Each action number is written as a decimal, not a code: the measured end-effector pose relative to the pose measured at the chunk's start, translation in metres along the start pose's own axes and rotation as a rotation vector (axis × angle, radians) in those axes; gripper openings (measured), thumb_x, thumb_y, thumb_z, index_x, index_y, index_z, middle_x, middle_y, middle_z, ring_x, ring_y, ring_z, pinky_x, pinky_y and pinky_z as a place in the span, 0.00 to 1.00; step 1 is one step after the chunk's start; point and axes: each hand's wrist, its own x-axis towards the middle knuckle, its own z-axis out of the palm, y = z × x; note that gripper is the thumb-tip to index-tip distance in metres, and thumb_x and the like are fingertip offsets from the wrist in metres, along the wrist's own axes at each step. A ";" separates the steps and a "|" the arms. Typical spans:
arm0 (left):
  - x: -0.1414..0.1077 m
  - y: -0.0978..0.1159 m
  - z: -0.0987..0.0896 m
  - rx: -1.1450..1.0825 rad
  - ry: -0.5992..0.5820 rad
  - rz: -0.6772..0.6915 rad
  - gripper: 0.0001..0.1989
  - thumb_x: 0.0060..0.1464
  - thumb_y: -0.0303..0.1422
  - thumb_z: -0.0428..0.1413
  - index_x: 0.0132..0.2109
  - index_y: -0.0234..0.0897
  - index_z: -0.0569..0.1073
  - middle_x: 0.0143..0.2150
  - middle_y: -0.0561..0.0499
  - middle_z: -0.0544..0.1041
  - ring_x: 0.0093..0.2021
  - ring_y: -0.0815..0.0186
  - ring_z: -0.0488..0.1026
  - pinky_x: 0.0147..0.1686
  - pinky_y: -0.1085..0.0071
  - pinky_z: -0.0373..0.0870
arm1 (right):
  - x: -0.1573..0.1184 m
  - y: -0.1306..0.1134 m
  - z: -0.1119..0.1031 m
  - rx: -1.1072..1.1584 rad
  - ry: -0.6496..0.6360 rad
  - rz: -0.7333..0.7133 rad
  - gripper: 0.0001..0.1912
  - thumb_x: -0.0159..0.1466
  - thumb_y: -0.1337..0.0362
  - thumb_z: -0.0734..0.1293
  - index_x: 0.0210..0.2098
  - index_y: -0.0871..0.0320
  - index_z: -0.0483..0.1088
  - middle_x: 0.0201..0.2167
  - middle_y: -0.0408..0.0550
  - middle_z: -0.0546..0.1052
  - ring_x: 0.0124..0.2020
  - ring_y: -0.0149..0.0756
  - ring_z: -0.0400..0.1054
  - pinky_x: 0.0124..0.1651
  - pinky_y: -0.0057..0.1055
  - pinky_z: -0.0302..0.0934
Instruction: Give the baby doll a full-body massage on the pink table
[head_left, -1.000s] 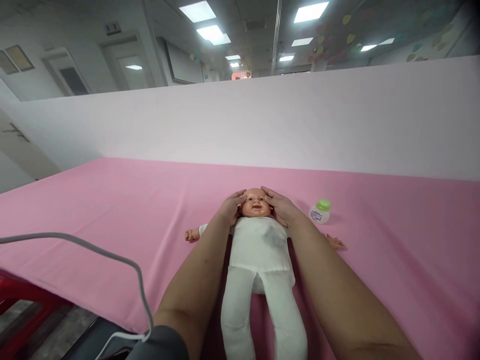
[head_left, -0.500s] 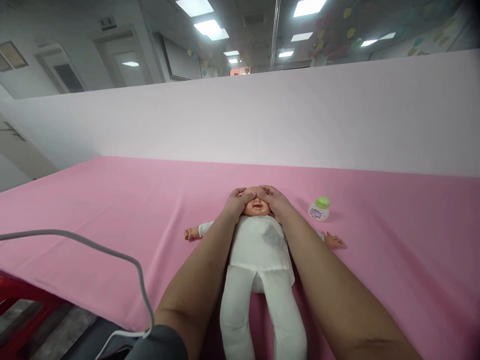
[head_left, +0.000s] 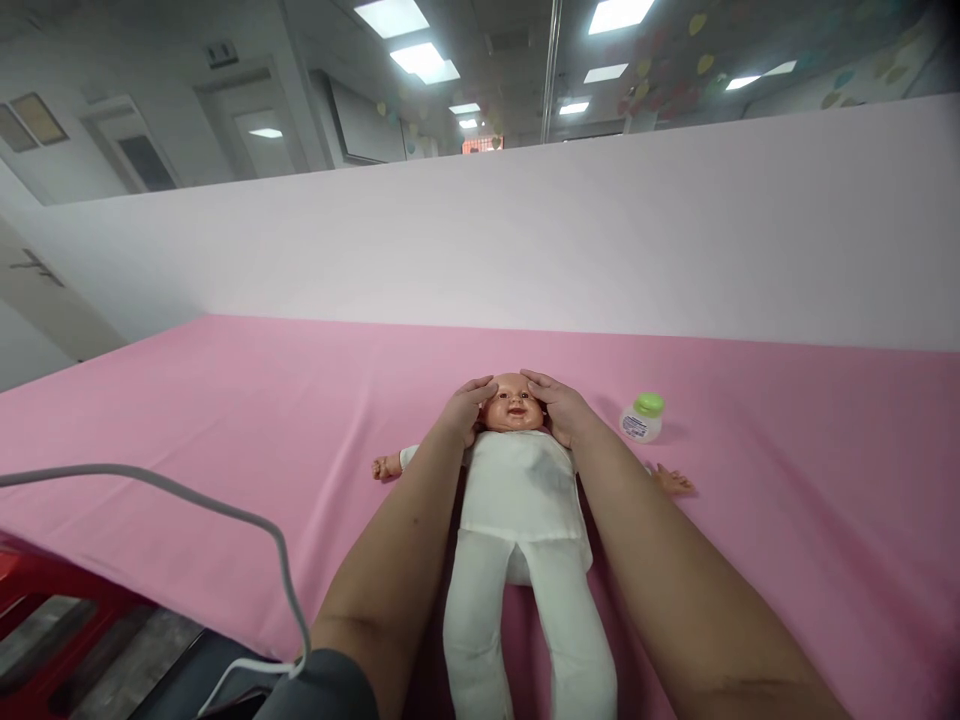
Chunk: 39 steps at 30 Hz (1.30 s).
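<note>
Doll [head_left: 525,490] lies on its back, lower ctr of frame, long axis running up-down, head uppermost. L hand [head_left: 463,410] and R hand [head_left: 564,408], about equally near, cup its head btwn them, fingers laid on temples, apparently w/o clamping.

Left of the doll [head_left: 517,490], the pink-covered counter [head_left: 247,400] leaves a broad free stretch, with the grey cable [head_left: 187,493] looping across near the left forearm [head_left: 394,550]. The doll's head [head_left: 516,408] fills the gap between the left hand [head_left: 463,412] and right hand [head_left: 564,410]. The doll's arms [head_left: 388,466] jut past both forearms, barring a low sideways pass. A green-capped bottle [head_left: 640,425] stands right of the right hand, a narrow gap between; the white wall [head_left: 480,245] closes the far side.
</note>
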 end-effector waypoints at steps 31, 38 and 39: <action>-0.005 -0.002 0.012 0.143 -0.007 0.158 0.32 0.44 0.44 0.74 0.53 0.39 0.73 0.51 0.41 0.80 0.46 0.53 0.81 0.46 0.57 0.79 | 0.001 0.004 0.009 -0.054 0.062 -0.067 0.25 0.53 0.62 0.81 0.49 0.52 0.75 0.45 0.47 0.82 0.46 0.44 0.79 0.51 0.41 0.76; -0.005 0.001 0.011 0.061 -0.030 0.100 0.25 0.49 0.43 0.70 0.51 0.38 0.76 0.46 0.44 0.82 0.46 0.56 0.80 0.51 0.57 0.77 | -0.001 0.003 0.009 -0.013 0.046 -0.079 0.19 0.60 0.58 0.78 0.50 0.52 0.77 0.49 0.50 0.83 0.54 0.47 0.77 0.58 0.45 0.73; -0.006 0.002 0.011 0.046 -0.035 0.090 0.24 0.50 0.43 0.70 0.50 0.39 0.76 0.47 0.44 0.82 0.47 0.56 0.80 0.52 0.58 0.77 | 0.000 0.003 0.008 -0.013 0.045 -0.074 0.19 0.60 0.59 0.77 0.50 0.52 0.77 0.50 0.51 0.82 0.55 0.48 0.76 0.59 0.45 0.73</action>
